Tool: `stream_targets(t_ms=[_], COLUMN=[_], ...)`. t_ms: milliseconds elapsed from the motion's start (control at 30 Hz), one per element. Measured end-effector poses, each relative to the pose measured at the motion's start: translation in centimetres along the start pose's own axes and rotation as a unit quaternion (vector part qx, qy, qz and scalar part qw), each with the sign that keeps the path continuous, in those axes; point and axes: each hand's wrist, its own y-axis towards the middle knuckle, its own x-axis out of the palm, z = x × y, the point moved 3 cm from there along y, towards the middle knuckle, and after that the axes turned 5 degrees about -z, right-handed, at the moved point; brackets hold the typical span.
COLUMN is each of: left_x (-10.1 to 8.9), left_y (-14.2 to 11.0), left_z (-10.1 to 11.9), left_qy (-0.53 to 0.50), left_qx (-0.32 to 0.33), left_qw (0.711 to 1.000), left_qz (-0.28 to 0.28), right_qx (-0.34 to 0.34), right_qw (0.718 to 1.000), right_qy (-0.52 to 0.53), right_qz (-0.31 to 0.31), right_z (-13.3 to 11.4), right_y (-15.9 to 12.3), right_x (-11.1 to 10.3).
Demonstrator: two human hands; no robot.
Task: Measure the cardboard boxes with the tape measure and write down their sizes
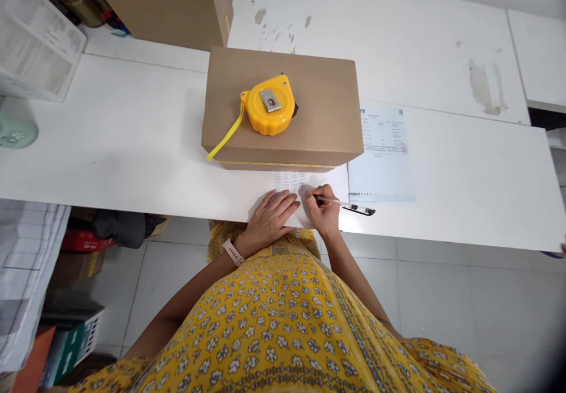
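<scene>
My right hand (324,211) grips a pen (354,208) with a clear barrel and black ends, its writing end over a white sheet of paper (327,182). Rows of small handwriting cover part of that sheet, which runs under or up against a brown cardboard box (322,110). My left hand (272,216) lies flat with fingers stretched, pressing on the paper beside the writing. On top of the box rests a yellow tape measure (259,115) with a metal clip and a yellow strap.
A printed document (382,172) lies right of the box on the white table (464,187). Behind stands a larger cardboard box (163,4). At the left are a white printed box (39,39) and a mint-green object (17,131). Checked cloth (26,263) hangs at lower left.
</scene>
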Motion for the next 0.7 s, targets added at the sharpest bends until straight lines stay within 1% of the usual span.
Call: stream_targets(t_ms=[200,500,700], left_x=[0.06,0.1,0.17], left_y=[0.0,-0.05,-0.06], left_z=[-0.01,-0.02,-0.08], left_qy=[0.001,0.003,-0.008], left_qx=[0.005,0.008,0.002], left_qw=[1.0,1.0,1.0], left_qz=[0.018,0.024,0.012], right_qx=[-0.011,-0.011,-0.004], right_qw=[1.0,1.0,1.0], right_qy=[-0.007,-0.002,0.021], right_qz=[0.001,-0.006,0.004], right_z=[-0.15,0.01,-0.22], right_y=[0.01,0.05,0.13], right_x=[-0.08,-0.02,-0.1])
